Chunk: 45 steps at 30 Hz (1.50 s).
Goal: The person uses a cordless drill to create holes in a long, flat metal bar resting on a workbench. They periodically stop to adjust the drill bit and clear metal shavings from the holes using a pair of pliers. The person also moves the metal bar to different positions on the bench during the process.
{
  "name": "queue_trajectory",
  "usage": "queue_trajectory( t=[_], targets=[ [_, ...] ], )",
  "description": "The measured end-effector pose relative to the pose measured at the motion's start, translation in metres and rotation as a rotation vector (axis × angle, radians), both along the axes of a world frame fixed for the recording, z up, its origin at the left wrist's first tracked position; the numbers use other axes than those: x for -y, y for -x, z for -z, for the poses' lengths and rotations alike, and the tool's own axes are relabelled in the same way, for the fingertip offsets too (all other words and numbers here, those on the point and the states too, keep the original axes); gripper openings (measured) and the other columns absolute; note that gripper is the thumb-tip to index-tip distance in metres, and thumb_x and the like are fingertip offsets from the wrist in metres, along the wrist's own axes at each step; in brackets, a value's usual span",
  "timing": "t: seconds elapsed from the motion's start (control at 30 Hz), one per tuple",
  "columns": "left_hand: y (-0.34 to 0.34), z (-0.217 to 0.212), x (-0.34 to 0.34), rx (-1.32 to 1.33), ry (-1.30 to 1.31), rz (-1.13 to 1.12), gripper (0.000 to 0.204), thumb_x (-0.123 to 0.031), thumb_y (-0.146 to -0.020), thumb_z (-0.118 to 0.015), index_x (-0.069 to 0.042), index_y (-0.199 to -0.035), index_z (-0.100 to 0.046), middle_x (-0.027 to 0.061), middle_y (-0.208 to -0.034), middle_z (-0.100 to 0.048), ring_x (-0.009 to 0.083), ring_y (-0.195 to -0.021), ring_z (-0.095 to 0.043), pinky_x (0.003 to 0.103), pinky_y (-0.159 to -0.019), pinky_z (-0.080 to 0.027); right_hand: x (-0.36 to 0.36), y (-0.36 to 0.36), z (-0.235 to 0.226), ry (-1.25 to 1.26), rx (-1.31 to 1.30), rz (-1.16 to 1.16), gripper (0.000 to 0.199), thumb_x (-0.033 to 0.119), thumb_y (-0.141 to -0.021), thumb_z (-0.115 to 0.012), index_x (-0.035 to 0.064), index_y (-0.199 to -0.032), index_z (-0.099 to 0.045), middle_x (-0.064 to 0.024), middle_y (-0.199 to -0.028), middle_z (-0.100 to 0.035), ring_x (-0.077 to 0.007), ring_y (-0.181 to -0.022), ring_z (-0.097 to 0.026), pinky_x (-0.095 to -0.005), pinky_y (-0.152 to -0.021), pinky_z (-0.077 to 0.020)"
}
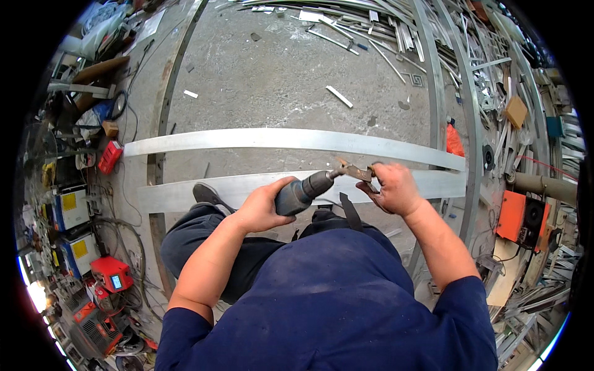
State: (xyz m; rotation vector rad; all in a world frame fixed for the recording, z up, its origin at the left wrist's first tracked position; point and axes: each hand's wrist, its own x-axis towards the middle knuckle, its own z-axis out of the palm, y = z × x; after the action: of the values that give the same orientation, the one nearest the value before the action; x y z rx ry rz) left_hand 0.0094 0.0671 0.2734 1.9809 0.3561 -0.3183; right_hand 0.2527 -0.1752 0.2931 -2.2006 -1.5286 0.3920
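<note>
While the person stands over the concrete floor (278, 80), the left hand (263, 207) is clenched around the body of a dark power drill (303, 193), held roughly level at waist height with its nose pointing right. Right hand (393, 188) grips a rusty brown tool (356, 171), apparently pliers or a chuck key, set against the drill's tip; fingers are curled tight on it. Drill and tool meet just above the nearer of two long flat metal strips (185, 195) lying side by side across the floor, the farther strip (278, 139) parallel beyond it. One shoe (207, 193) rests at the near strip's edge. Red machines (110, 272) sit at left, an orange box (512, 215) at right, metal offcuts (396, 31) scattered beyond.
</note>
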Motion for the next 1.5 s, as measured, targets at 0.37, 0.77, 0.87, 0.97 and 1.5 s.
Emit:
queue_trajectory(
  t=[0.37,0.77,0.87,0.97,1.5],
  targets=[
    [-0.005,0.0,-0.002,0.04,0.115,-0.194,0.086,-0.018,-0.067,-0.088,-0.005,-0.145,-0.052,0.0192,-0.122,-0.07,0.0312,-0.116,-0.067,0.039,-0.103,-0.051,-0.008,-0.043,-0.018,0.166,-0.186,0.094,0.061,0.046,-0.078,-0.085,0.002,-0.113,-0.063,-0.0157,-0.094,-0.064,-0.0356,-0.084,-0.062,-0.0434,-0.077,-0.051],
    [-0.006,0.009,0.005,-0.072,-0.159,-0.297,0.089,-0.028,-0.07,-0.085,-0.005,-0.146,-0.048,0.0247,-0.111,-0.072,0.0391,-0.105,-0.071,0.044,-0.093,-0.055,-0.023,0.022,-0.027,0.463,-0.215,0.337,0.063,0.061,-0.09,-0.069,-0.0014,-0.099,-0.064,-0.0239,-0.094,-0.07,-0.0434,-0.093,-0.068,-0.0501,-0.08,-0.0534],
    [-0.007,0.011,0.006,-0.05,-0.176,-0.287,0.086,-0.028,-0.07,-0.085,-0.006,-0.145,-0.05,0.0245,-0.11,-0.072,0.0395,-0.105,-0.07,0.044,-0.093,-0.055,-0.027,0.02,-0.025,0.447,-0.139,0.312,0.068,0.066,-0.09,-0.065,-0.0017,-0.101,-0.064,-0.0239,-0.097,-0.071,-0.0435,-0.094,-0.068,-0.0504,-0.081,-0.054],
    [-0.009,0.004,0.008,-0.079,-0.208,-0.261,0.084,-0.028,-0.07,-0.085,-0.008,-0.144,-0.051,0.0233,-0.11,-0.072,0.0392,-0.105,-0.07,0.044,-0.092,-0.055,-0.033,0.021,-0.028,0.373,-0.117,0.339,0.062,0.059,-0.088,-0.072,-0.0017,-0.091,-0.06,-0.026,-0.088,-0.068,-0.0462,-0.088,-0.066,-0.0521,-0.075,-0.0514],
    [0.003,0.019,0.033,0.066,-0.557,-0.162,0.069,-0.019,-0.075,-0.079,-0.002,-0.137,-0.052,0.0198,-0.119,-0.068,0.0372,-0.103,-0.069,0.045,-0.086,-0.056,-0.034,0.03,-0.044,0.723,-0.099,0.27,0.071,0.065,-0.092,-0.06,-0.0032,-0.08,-0.072,-0.0271,-0.081,-0.07,-0.0467,-0.082,-0.07,-0.0512,-0.076,-0.0565]
  ],
)
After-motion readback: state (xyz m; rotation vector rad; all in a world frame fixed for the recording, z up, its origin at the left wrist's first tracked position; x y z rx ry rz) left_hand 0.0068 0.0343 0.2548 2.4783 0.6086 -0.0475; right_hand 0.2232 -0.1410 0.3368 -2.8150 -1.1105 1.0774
